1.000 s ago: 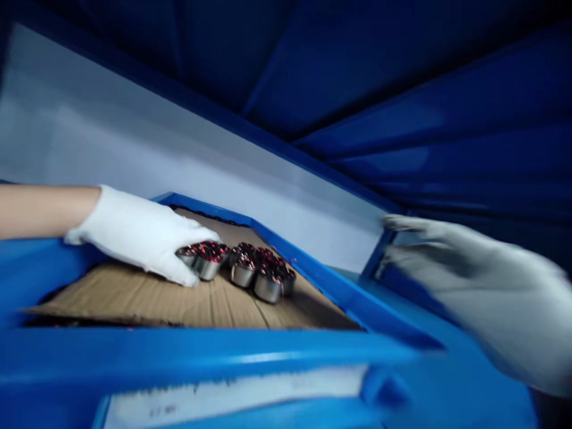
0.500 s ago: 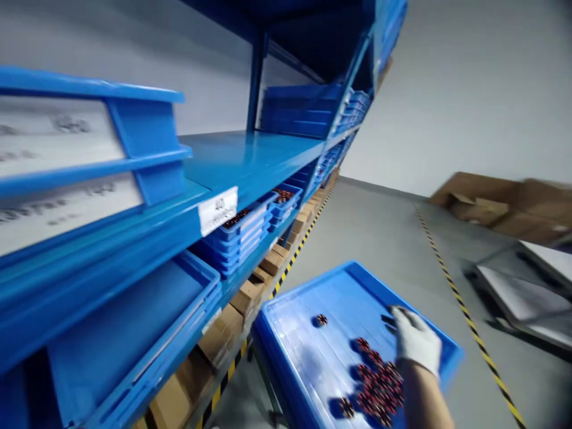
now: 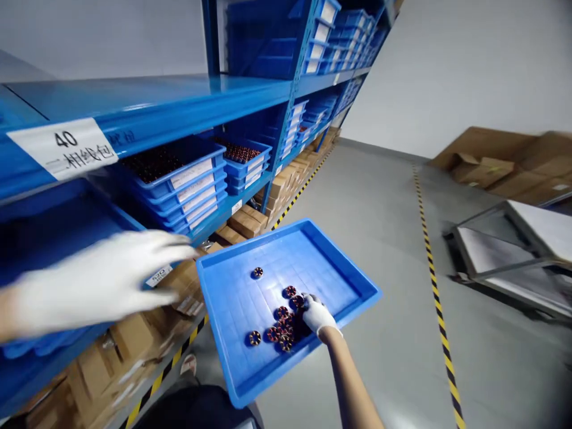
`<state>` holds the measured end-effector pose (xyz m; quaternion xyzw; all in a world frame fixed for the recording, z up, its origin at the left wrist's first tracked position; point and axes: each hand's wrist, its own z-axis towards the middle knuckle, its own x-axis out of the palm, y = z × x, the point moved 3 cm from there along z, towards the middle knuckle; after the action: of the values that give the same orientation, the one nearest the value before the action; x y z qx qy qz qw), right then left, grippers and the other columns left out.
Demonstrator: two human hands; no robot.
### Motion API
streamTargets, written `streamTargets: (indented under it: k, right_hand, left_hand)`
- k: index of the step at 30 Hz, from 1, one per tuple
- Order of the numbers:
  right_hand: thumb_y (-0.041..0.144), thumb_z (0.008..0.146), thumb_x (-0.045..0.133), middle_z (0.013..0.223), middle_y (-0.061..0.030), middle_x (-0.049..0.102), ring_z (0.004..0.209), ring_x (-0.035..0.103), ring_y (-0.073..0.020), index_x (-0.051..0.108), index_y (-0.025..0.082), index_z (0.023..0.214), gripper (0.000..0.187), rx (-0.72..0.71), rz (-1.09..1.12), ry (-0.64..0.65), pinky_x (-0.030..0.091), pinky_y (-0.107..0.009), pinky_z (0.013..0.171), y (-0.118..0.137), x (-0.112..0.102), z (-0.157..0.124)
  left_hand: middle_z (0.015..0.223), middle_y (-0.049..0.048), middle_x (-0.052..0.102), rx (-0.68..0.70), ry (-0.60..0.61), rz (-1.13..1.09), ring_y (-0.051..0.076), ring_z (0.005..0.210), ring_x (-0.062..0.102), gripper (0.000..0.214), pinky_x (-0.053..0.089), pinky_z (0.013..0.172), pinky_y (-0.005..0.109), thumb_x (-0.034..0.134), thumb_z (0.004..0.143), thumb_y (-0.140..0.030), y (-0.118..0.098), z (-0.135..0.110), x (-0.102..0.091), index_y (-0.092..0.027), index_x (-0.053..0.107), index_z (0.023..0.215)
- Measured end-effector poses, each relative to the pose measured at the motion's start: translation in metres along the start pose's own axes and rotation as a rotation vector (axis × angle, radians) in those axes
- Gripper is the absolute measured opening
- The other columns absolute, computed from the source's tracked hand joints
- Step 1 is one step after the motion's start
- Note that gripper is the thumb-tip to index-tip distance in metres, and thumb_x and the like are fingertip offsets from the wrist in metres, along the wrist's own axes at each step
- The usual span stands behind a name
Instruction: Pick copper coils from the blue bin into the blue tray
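Observation:
A shallow blue tray (image 3: 322, 262) sits low in front of me. Toward its near side lies a cluster of small ring-shaped copper-wound coils (image 3: 282, 328), and two single coils lie apart on the left. My right hand (image 3: 318, 316), in a white glove, is inside the tray at the cluster. Its fingers curl down around a coil at the edge; the fingertips are partly hidden among dark coils. My left hand (image 3: 111, 274), also white-gloved and blurred, hovers left of the tray with fingers stretched and apart, holding nothing.
Blue shelving (image 3: 187, 107) runs along the left, with stacked blue bins (image 3: 183, 190) of coils. Cardboard boxes (image 3: 138, 339) line the bottom level. A flat cart (image 3: 504, 256) stands at the right, near large cartons (image 3: 482, 161). Striped floor tape (image 3: 433, 286) marks the aisle.
My view has turned, so the tray sits farther left and shows whole. My left hand has come in from the left. My right hand has moved from the tray's right side onto the coils.

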<state>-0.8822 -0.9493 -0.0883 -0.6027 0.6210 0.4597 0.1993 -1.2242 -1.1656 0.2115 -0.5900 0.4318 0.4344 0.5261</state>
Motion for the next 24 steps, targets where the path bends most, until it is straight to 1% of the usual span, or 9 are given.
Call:
streamTargets:
  k: [2, 5, 7, 8, 10, 13, 15, 20, 24]
  right_hand:
    - [0.016, 0.066, 0.057, 0.132, -0.0133, 0.041, 0.109, 0.051, -0.0256, 0.029, 0.019, 0.14, 0.08, -0.021, 0.009, 0.124, 0.042, -0.034, 0.094, -0.007, 0.001, 0.005]
    - [0.018, 0.05, 0.073, 0.135, -0.0167, 0.035, 0.112, 0.05, -0.0286, 0.018, 0.018, 0.145, 0.11, -0.059, -0.003, 0.278, 0.043, -0.034, 0.093, -0.007, 0.003, 0.006]
    - [0.018, 0.042, 0.078, 0.143, -0.0183, 0.02, 0.122, 0.041, -0.0304, 0.013, 0.017, 0.146, 0.123, -0.092, -0.011, 0.353, 0.04, -0.033, 0.099, -0.006, 0.005, 0.003]
    - [0.018, 0.039, 0.079, 0.146, -0.0174, 0.011, 0.126, 0.036, -0.0305, 0.01, 0.018, 0.146, 0.127, -0.112, 0.001, 0.386, 0.038, -0.033, 0.101, -0.005, 0.007, 0.002]
    - [0.017, 0.035, 0.081, 0.149, -0.0142, -0.004, 0.132, 0.026, -0.0308, 0.006, 0.023, 0.146, 0.135, -0.152, 0.048, 0.438, 0.034, -0.033, 0.105, -0.006, 0.012, -0.003]
    - [0.009, 0.034, 0.078, 0.146, -0.0105, -0.02, 0.133, 0.023, -0.0317, 0.001, 0.029, 0.145, 0.137, -0.198, 0.105, 0.433, 0.03, -0.034, 0.108, -0.008, 0.02, -0.008]
    - [0.005, 0.04, 0.073, 0.146, -0.0082, -0.022, 0.134, 0.023, -0.0297, 0.002, 0.031, 0.145, 0.13, -0.24, 0.116, 0.378, 0.028, -0.03, 0.109, -0.008, 0.023, -0.009]
    - [0.011, 0.053, 0.071, 0.148, -0.0093, 0.0, 0.136, 0.017, -0.0226, 0.015, 0.02, 0.145, 0.107, -0.369, 0.155, 0.191, 0.021, -0.025, 0.111, -0.007, 0.022, -0.008]
    - [0.021, 0.069, 0.063, 0.147, -0.0063, 0.016, 0.129, 0.03, -0.0245, 0.036, 0.02, 0.137, 0.073, -0.43, -0.051, 0.051, 0.029, -0.031, 0.108, -0.013, 0.015, -0.016]
  left_hand:
    - [0.144, 0.003, 0.034, -0.013, 0.24, -0.056, 0.025, 0.128, 0.036, 0.075, 0.03, 0.107, 0.041, 0.063, 0.071, -0.047, -0.038, 0.021, 0.072, -0.025, 0.036, 0.138]
    - [0.15, 0.0162, 0.015, -0.144, 0.58, -0.177, 0.034, 0.134, 0.024, 0.103, 0.029, 0.107, 0.045, 0.069, 0.062, -0.044, -0.09, 0.04, 0.208, -0.017, 0.015, 0.146]
    - [0.151, 0.0154, 0.01, -0.268, 0.605, -0.249, 0.036, 0.135, 0.02, 0.106, 0.03, 0.107, 0.046, 0.068, 0.061, -0.039, -0.116, 0.044, 0.286, -0.019, 0.01, 0.147]
    - [0.151, 0.014, 0.01, -0.303, 0.573, -0.243, 0.037, 0.137, 0.011, 0.106, 0.022, 0.11, 0.049, 0.069, 0.059, -0.039, -0.125, 0.044, 0.316, -0.02, 0.011, 0.147]
    - [0.151, 0.0128, 0.012, -0.358, 0.425, -0.248, 0.034, 0.138, 0.006, 0.1, 0.013, 0.114, 0.046, 0.068, 0.061, -0.036, -0.138, 0.044, 0.352, -0.02, 0.016, 0.146]
    - [0.15, 0.0153, 0.009, -0.353, 0.284, -0.283, 0.034, 0.138, 0.007, 0.102, 0.015, 0.114, 0.043, 0.072, 0.057, -0.039, -0.14, 0.049, 0.366, -0.02, 0.022, 0.144]
    - [0.149, 0.015, 0.009, -0.222, 0.242, -0.272, 0.037, 0.136, 0.009, 0.103, 0.017, 0.111, 0.048, 0.074, 0.052, -0.044, -0.136, 0.057, 0.36, -0.026, 0.028, 0.142]
    - [0.148, 0.0089, 0.019, 0.201, 0.213, -0.1, 0.034, 0.125, 0.031, 0.078, 0.035, 0.097, 0.047, 0.067, 0.06, -0.048, -0.128, 0.081, 0.338, -0.031, 0.04, 0.13]
    - [0.147, 0.0124, 0.021, 0.223, 0.235, 0.015, 0.032, 0.108, 0.044, 0.073, 0.044, 0.079, 0.044, 0.059, 0.063, -0.059, -0.134, 0.091, 0.338, -0.023, 0.043, 0.124]
